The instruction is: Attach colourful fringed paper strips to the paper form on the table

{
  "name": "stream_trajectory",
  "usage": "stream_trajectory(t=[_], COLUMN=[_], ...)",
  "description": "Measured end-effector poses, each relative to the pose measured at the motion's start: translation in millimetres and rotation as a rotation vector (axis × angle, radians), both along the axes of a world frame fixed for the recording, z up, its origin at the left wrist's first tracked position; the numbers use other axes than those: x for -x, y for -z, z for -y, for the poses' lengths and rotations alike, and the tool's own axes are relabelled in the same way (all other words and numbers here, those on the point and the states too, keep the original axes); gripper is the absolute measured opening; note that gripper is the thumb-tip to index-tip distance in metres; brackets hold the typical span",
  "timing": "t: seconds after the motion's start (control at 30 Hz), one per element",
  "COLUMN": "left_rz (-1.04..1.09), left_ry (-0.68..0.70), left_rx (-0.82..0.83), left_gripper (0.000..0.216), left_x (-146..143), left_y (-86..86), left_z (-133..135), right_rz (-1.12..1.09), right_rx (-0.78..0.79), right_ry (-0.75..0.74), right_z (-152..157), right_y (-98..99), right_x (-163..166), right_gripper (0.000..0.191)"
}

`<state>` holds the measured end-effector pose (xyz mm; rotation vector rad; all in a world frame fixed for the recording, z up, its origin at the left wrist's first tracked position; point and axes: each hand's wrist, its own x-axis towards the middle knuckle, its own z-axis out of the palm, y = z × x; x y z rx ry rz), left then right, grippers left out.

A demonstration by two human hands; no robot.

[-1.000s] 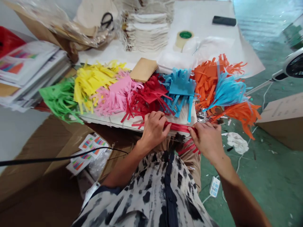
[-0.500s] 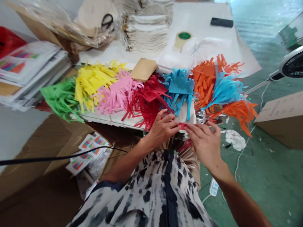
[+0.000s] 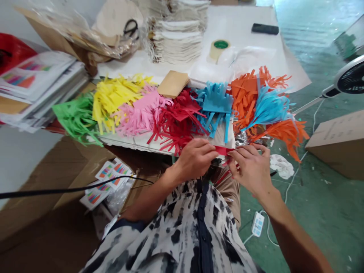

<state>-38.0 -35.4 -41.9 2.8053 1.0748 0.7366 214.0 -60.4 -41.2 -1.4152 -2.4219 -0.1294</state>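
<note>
My left hand (image 3: pixel 196 157) & right hand (image 3: pixel 250 168) have closed in together, both pinching the red paper strip (image 3: pixel 224 150) at the worktop (image 3: pixel 136 142) edge; strip's bunched shorter now, so rolling's progressing.

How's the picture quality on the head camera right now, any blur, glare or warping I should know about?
Head view: soft motion blur over both hands, left hand and right hand, so the red paper strip they pinch lacks a crisp edge; even daylight, no hard shadows; the white table sheet is washed out at the top; wide-angle bending shows at the edges, as on the stacked papers and fan.
</note>
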Motion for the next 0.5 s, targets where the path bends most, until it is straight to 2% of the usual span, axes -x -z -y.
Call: stream_trajectory(t=[0.07, 0.17, 0.5], left_rz=[-0.055, -0.086, -0.010], left_ry=[0.056, 0.003, -0.057], left_rx=[0.062, 0.086, 0.076], left_gripper=[0.024, 0.022, 0.016], left_x=[-17.7, -28.5, -21.0], left_y=[5.3, 13.5, 18.4], left_z=[-3.1, -9.2, -14.7], right_rz=[0.025, 0.051, 0.076], right_rx=[0.010, 0.016, 0.006], right_ry=[0.001, -0.008, 0.018], right_z=[-3.6, -7.7, -13.0], right_y=[-3.9, -7.3, 4.2], right_x=[2.3, 5.1, 5.6], right_gripper=[0.016, 0.017, 0.021])
